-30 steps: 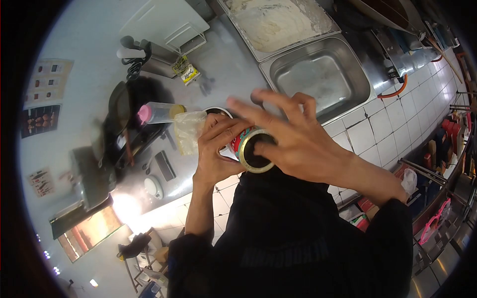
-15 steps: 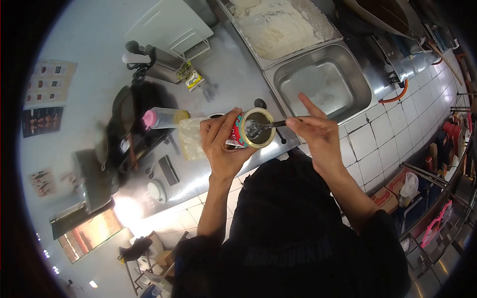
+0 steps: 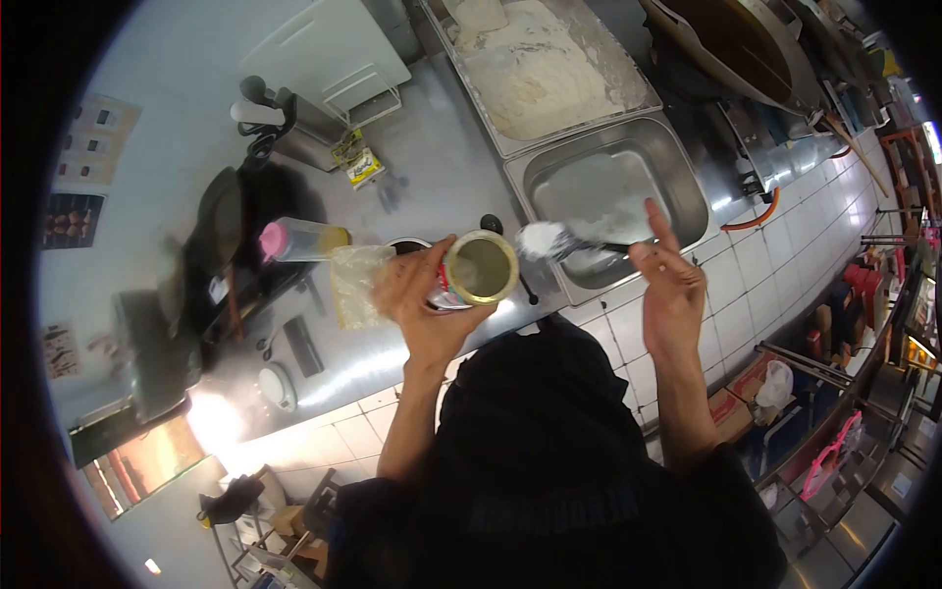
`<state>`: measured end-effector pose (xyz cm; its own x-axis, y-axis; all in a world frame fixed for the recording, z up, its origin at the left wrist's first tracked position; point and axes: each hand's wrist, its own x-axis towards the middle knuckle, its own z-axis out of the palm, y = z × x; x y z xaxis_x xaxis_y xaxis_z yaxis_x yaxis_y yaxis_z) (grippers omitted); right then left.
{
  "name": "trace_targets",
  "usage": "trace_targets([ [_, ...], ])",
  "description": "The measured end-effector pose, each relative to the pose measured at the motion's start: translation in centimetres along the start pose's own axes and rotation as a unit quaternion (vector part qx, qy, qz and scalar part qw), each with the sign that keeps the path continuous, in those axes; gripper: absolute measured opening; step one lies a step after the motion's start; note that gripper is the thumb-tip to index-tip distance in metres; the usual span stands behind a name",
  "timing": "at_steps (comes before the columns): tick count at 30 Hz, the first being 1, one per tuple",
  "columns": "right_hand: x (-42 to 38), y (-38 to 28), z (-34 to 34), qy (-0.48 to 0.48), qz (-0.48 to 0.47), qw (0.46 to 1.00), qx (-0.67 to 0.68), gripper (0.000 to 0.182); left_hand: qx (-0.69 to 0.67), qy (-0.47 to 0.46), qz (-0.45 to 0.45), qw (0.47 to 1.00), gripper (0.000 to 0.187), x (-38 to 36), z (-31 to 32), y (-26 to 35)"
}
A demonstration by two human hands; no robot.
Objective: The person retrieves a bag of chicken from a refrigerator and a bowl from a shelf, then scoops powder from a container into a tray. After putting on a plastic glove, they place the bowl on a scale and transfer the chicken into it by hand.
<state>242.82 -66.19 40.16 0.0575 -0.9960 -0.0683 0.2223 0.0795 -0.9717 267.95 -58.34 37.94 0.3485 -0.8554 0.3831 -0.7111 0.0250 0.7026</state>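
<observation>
My left hand (image 3: 424, 299) is wrapped round a tin can (image 3: 454, 281) with a red label, tipped so that its round mouth faces me. Inside the can it looks greyish, and some pale stuff shows near the bottom. In my right hand (image 3: 673, 294) is a dark-handled spoon (image 3: 613, 247), pinched between the fingers while the index finger points up. White powder (image 3: 543, 240) is heaped on the spoon, just right of the can and beside the steel pan's near corner. A plastic bag (image 3: 358, 285) of pale contents lies by my left hand.
A steel pan (image 3: 699, 187) and a tray (image 3: 643, 96) of flour-like powder stand at the back right. Left of my hands are a pink-capped bottle (image 3: 304, 240), a small yellow packet (image 3: 364, 167), a phone-like slab (image 3: 303, 346) and a round white scale (image 3: 277, 387).
The spoon has come out of the can, carrying white powder to the right. My right hand has moved right and slightly nearer me. My left hand still holds the can.
</observation>
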Motion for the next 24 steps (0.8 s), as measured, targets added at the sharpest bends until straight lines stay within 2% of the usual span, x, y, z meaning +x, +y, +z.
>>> trace_targets([
  [1,0.7,-0.3,-1.0,-0.001,-0.002,1.000,-0.008,0.015,-0.007,0.003,-0.003,1.000,0.067,-0.1,-0.1,-0.2],
  [4,2.8,-0.9,-4.0,0.096,-0.081,0.986,-0.113,0.017,-0.016,0.025,-0.022,0.999,0.065,-0.1,-0.5,-0.6],
  [7,3.8,-0.5,-5.7,0.125,-0.096,0.974,-0.162,0.017,-0.007,0.037,-0.019,0.999,0.066,-0.4,-1.0,-1.0],
  [8,4.1,0.5,-7.0,0.095,-0.114,0.951,-0.271,0.017,-0.003,0.032,-0.019,0.999,0.065,-0.4,-1.2,-0.9],
  [11,3.9,2.1,-8.0,0.111,-0.083,0.952,-0.274,0.015,-0.015,0.024,-0.046,0.999,0.065,-0.8,-1.3,-1.1],
  [12,3.6,2.0,-8.0,0.107,-0.073,0.932,-0.337,0.015,-0.014,0.024,-0.047,0.999,0.066,-0.8,-1.3,-0.9],
  [15,3.3,3.4,-9.6,0.143,-0.059,0.948,-0.278,0.015,-0.026,0.027,-0.056,0.998,0.066,-0.9,-1.2,-0.9],
  [17,3.7,3.3,-11.0,0.137,-0.078,0.932,-0.326,0.016,-0.025,0.030,-0.054,0.998,0.066,-0.9,-1.2,-1.0],
  [20,4.0,2.0,-11.4,0.185,-0.134,0.855,-0.465,0.020,-0.030,0.037,-0.054,0.997,0.063,-0.8,-0.9,-1.0],
  [23,4.6,1.1,-10.5,0.188,-0.184,0.868,-0.421,0.020,-0.040,0.037,-0.058,0.997,0.059,-0.7,-0.7,-0.9],
  [24,4.9,1.3,-11.2,0.158,-0.244,0.789,-0.540,0.021,-0.042,0.033,-0.061,0.997,0.059,-0.7,-0.7,-0.9],
])
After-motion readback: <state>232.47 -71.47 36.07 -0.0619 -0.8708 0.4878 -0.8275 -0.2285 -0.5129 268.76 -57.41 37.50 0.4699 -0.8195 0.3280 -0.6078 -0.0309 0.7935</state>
